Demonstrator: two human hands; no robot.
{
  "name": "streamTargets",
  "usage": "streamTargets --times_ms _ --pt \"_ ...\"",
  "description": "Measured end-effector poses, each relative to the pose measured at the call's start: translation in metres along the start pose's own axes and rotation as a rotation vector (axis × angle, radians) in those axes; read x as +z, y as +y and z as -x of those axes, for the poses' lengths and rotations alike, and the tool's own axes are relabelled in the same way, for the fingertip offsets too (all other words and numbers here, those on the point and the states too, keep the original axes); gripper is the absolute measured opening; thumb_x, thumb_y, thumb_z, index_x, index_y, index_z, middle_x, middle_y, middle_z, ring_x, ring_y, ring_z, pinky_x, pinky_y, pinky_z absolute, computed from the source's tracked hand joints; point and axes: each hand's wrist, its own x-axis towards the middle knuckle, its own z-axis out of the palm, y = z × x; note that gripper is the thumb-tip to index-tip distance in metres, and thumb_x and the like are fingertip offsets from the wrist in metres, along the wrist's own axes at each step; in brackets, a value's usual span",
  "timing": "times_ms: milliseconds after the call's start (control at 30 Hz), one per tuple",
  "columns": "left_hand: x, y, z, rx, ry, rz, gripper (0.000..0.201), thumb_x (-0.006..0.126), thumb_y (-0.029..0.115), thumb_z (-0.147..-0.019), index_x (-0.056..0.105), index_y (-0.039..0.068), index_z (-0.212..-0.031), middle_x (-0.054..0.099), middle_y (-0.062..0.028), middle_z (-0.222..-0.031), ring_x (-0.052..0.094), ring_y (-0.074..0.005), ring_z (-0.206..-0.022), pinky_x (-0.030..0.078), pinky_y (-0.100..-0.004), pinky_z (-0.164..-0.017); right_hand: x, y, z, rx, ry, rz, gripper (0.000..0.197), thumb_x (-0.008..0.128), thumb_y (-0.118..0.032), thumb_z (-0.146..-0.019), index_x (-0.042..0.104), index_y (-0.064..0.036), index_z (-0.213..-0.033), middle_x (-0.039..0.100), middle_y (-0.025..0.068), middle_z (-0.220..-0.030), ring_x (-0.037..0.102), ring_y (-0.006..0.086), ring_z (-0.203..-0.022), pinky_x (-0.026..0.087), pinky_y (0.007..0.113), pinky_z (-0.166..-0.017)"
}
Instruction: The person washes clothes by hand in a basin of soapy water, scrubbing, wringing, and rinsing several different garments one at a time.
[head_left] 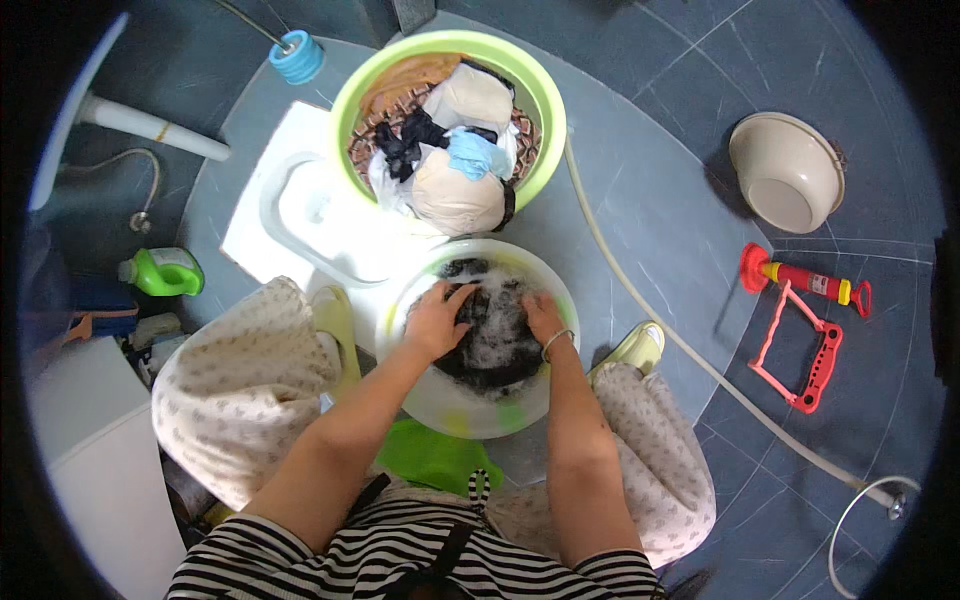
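Partner: What step are you in?

Operator: From my end it looks like washing by hand: dark cloth (487, 368) lies in a pale basin (470, 418) among white suds (497, 340), between my two grips and reaching nearer to the body than either.

Partner: How do the grips stand?

Operator: My left grip (440, 320) is spread, thumb well away from the fingers, against the cloth's left part. My right grip (543, 318) has its fingertips at the foam near the basin's right side; I can't tell whether they pinch anything.

Partner: And the next move?

Operator: I'd judge it calls for gathering a fold in each grip, then rubbing or squeezing one against the other. The suds suggest rinsing isn't due yet.

Partner: Which way does the cloth point?

Operator: No end I could name. It's bunched, part hidden by foam; the dark area runs from beyond the grips back toward me, but I can't fix a true long axis.

Partner: Anything else close?

Operator: Beyond both grips, a green-rimmed tub (554, 130) holds heaped laundry (470, 97). Right of my right grip, a pale hose (640, 290) crosses the floor.
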Motion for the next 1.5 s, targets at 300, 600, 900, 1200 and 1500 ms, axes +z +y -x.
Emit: streamTargets --times_ms 300,600,900,1200,1500 --pt "-0.022 -0.031 0.068 -0.241 -0.197 -0.197 0.066 0.059 0.031 -0.078 0.028 0.014 -0.134 0.032 -0.016 -0.134 0.04 -0.0304 -0.117 0.036 -0.0389 -0.094 -0.003 0.022 -0.008 -0.048 -0.032 0.052 0.055 0.035 -0.043 -0.089 0.04 -0.0022 -0.126 0.041 0.0149 -0.13 0.036 0.0301 -0.121 0.027 0.035 -0.1" --pt "-0.02 0.025 0.045 -0.064 -0.1 -0.034 0.059 0.056 0.026 -0.08 0.031 0.01 -0.132 0.042 -0.0162 -0.124 0.045 -0.031 -0.111 0.041 -0.0388 -0.09 -0.058 0.075 -0.076 0.037 0.29 -0.197 0.054 0.041 -0.045 -0.085 0.054 0.0025 -0.107 0.055 0.0206 -0.106 0.05 0.0348 -0.101 0.037 0.041 -0.087" --pt "0.004 0.07 0.069 0.085 -0.072 0.051 0.059 0.058 0.022 -0.078 0.032 0.014 -0.129 0.044 -0.0175 -0.118 0.049 -0.0353 -0.105 0.042 -0.0423 -0.086 -0.051 0.035 0.065 -0.089 0.758 -0.096 0.039 0.053 -0.036 -0.079 0.06 -0.0011 -0.096 0.06 0.0208 -0.096 0.055 0.0372 -0.091 0.042 0.038 -0.081" --pt "-0.022 0.081 0.108 0.176 -0.02 -0.008 0.078 0.069 0.026 -0.068 0.026 0.021 -0.134 0.042 -0.017 -0.12 0.049 -0.0336 -0.105 0.042 -0.0406 -0.088 0.011 0.065 0.146 0.037 0.663 -0.019 0.035 0.061 -0.031 -0.076 0.061 -0.0104 -0.104 0.062 0.0131 -0.099 0.057 0.026 -0.094 0.043 0.033 -0.083" --pt "-0.001 0.066 0.041 0.134 -0.059 -0.126 0.095 0.077 0.027 -0.06 0.02 0.031 -0.136 0.008 -0.0164 -0.142 0.023 -0.0414 -0.125 0.038 -0.0488 -0.092 -0.002 0.007 0.124 -0.133 0.579 0.45 0.053 0.063 -0.034 -0.076 0.043 -0.0278 -0.125 0.018 0.0147 -0.141 0.023 0.036 -0.127 0.027 0.046 -0.1"
